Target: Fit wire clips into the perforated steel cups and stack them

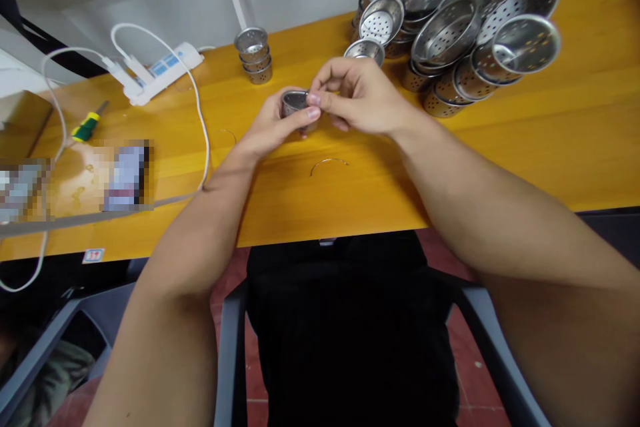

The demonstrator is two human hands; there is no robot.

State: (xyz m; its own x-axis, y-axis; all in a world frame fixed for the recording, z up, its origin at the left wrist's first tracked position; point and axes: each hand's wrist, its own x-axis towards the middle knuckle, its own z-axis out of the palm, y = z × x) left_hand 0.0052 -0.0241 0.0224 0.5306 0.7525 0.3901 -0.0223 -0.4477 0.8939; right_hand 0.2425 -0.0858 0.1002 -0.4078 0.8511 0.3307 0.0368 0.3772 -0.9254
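A small perforated metal cup (295,101) is held above the table, its open top facing up. My left hand (277,121) wraps round it, with the thumb across its near side. At the cup's right rim, my right hand (353,95) has its thumb and forefinger pinched together. Whatever lies between those fingertips is hidden. On the wood below the hands lies a thin curved wire (329,161). Another fine wire (229,132) rests left of my left hand.
Stacked perforated metal cups (445,40) crowd the back right. A small cup stack (256,57) stands behind my hands. To the left are a power strip (165,73) with white cables, a green-yellow screwdriver (87,125) and a blurred-out item (125,177). The table's front edge (330,237) is near my body.
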